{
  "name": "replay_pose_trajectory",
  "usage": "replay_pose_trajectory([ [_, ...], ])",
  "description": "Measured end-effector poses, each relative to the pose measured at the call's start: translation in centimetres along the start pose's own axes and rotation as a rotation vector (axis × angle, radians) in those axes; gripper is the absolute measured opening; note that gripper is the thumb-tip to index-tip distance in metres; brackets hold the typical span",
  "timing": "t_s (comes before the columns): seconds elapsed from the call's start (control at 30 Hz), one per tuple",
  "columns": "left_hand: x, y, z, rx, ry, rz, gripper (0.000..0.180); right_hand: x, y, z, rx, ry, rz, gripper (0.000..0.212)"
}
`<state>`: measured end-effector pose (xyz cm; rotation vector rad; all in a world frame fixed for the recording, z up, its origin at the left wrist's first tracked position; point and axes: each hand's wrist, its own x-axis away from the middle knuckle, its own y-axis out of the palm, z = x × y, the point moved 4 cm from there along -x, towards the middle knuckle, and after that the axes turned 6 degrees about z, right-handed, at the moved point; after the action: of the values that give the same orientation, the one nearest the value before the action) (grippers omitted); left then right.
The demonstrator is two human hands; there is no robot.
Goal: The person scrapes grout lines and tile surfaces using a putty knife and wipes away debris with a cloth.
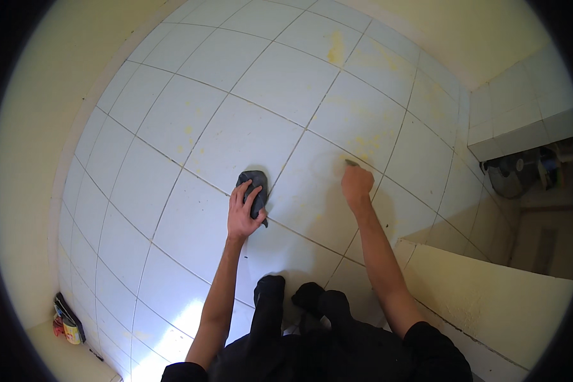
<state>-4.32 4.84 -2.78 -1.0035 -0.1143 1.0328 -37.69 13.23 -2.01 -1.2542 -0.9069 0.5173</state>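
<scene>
My left hand [243,213] presses on a bunched dark grey cloth [254,181] lying on the white tiled floor [254,134], its fingers curled over the top. Further right, my right hand [357,183] is closed in a fist close above the tiles. From it juts the short greenish-grey tip of a small thing [350,162]; the rest is hidden in the fingers, and I cannot make out its kind. Just beyond that tip, yellow specks [367,145] mark the floor.
More yellow stains [335,48] lie at the far side. Pale walls [57,127] bound the floor. On the right are a low ledge [490,286] and a recess with dark objects [512,178]. Small items [70,325] stand at the lower left. My feet [270,286] are close in front.
</scene>
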Motion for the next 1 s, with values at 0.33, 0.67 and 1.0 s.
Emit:
replay_pose_trajectory([
  [0.33, 0.1, -0.2, -0.1, -0.006, -0.005, -0.009, 0.060, 5.1, -0.5, 4.0, -0.405, 0.131, 0.089, 0.030],
  [0.67, -0.1, 0.2, 0.0, 0.011, -0.008, -0.004, 0.061, 7.2, 7.0, 8.8, -0.989, 0.408, 0.048, 0.036],
  [1.0, 0.1, 0.0, -0.2, 0.002, -0.012, -0.009, 0.060, 7.0, 0.3, 6.7, -0.706, 0.228, 0.238, 0.036],
])
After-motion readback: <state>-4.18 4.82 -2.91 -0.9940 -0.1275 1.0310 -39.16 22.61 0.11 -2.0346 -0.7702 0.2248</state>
